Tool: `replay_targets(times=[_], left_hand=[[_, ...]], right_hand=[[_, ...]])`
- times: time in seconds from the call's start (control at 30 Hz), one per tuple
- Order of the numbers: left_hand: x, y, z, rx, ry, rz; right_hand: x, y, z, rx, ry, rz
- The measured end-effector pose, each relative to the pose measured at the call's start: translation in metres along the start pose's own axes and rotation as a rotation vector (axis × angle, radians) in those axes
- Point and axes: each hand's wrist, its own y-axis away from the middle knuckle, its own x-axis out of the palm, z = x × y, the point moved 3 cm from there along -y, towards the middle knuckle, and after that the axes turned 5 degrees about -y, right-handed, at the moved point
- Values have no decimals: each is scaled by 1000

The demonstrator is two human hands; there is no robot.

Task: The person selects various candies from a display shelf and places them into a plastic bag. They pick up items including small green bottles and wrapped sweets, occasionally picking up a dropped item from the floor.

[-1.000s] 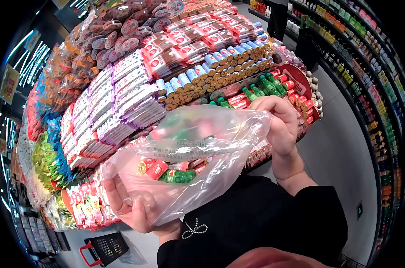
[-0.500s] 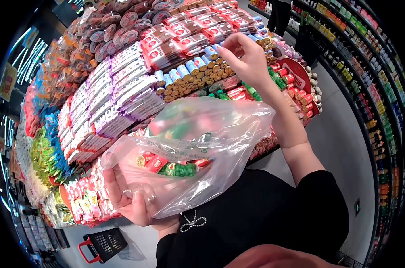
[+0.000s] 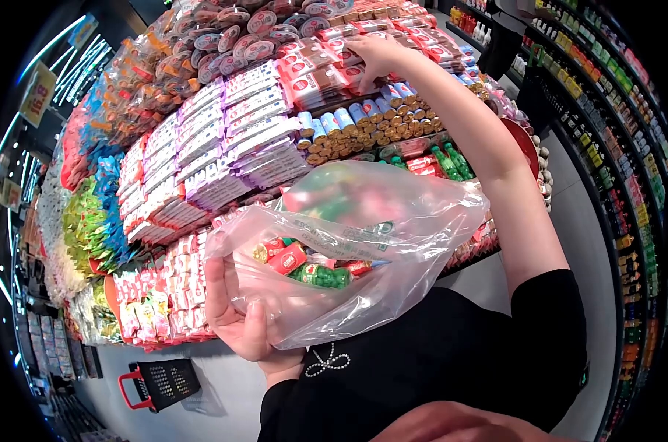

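My left hand [image 3: 242,317] holds a clear plastic bag [image 3: 415,258] by its left side, thumb over the film and fingers behind it. Inside the bag lie a small green bottle-shaped sweet [image 3: 321,276], a red-wrapped piece [image 3: 287,259] and a few other small pieces. Stretched out to the far side, my right hand [image 3: 382,59] is at the stacked red-and-brown packets [image 3: 312,77], its thumb and fingers apart, fingertips at the packets. Just below it run rows of blue-and-gold rolls [image 3: 356,114].
White-and-purple packets [image 3: 238,140] are stacked left of the rolls. Green bottles [image 3: 452,160] and red packs lie beyond the bag. A black basket with a red handle [image 3: 164,384] stands on the floor. Shelves [image 3: 606,162] line the right side; a person [image 3: 505,33] stands far back.
My right hand has moved from above the blue-and-gold rolls to the red-and-brown packets, farther away and slightly left. The view has shifted; my left hand still holds the bag.
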Motion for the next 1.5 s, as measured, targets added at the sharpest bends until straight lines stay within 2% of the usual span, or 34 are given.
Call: replay_targets(times=[0.03, 0.1, 0.23, 0.3, 0.43, 0.47, 0.5, 0.57, 0.6, 0.73, 0.8, 0.9, 0.97, 1.03, 1.07, 1.13, 1.23, 1.3, 1.37, 1.4, 1.47, 1.5], left_hand=[[-1, 0, 0, 1, -1, -6], [-3, 0, 0, 3, -15, 8], [1, -1, 1, -7, -37, -37], [2, -1, 5, 16, 173, -18], [0, -1, 3, -10, 135, -7], [1, -2, 3, 10, 139, 14], [2, -3, 2, 29, 143, 35], [3, -2, 2, 26, 147, 42], [3, -2, 1, 25, 151, 46], [1, 0, -2, -7, 153, 20], [-2, -1, -3, -16, 41, 64], [0, -3, -2, 25, 32, 55], [1, -1, -3, -13, 46, 52], [3, -3, -4, 3, 49, 93], [3, -3, -4, -1, 50, 94], [4, -1, -5, -23, -8, 130], [8, -2, -7, -31, 35, 58], [9, -2, -7, -37, 29, 54], [9, 0, -5, -55, 12, 37], [11, -1, -4, -35, 29, 58], [7, -4, -2, 4, 31, 115], [5, -5, -2, 2, 21, 103]], right_hand=[[0, 0, 0, 6, -8, 79], [4, -2, -6, -21, -3, 60], [11, -9, -21, -145, -67, -48], [10, -9, -23, -214, -42, -131], [13, 0, -18, -253, -25, -243], [8, 5, -6, -143, 24, -121], [11, 4, -7, -142, 24, -122], [17, 6, -5, -129, 101, -251], [17, 8, -5, -66, 95, -220], [26, 12, -11, -68, 85, -244], [26, 20, -12, -232, 27, -462], [23, 35, -12, -286, -22, -508], [21, 42, -12, -298, -45, -563], [14, 56, -11, -248, -147, -578], [11, 60, -12, -330, -179, -723], [8, 66, -17, -344, -237, -760], [-9, 79, -17, -359, -411, -935], [-28, 104, -14, -317, -603, -976], [-68, 145, 10, -470, -862, -1028], [-80, 164, 22, -665, -1065, -1017], [-94, 214, 69, -308, -1061, -1150], [-91, 236, 67, -338, -1133, -1032]])
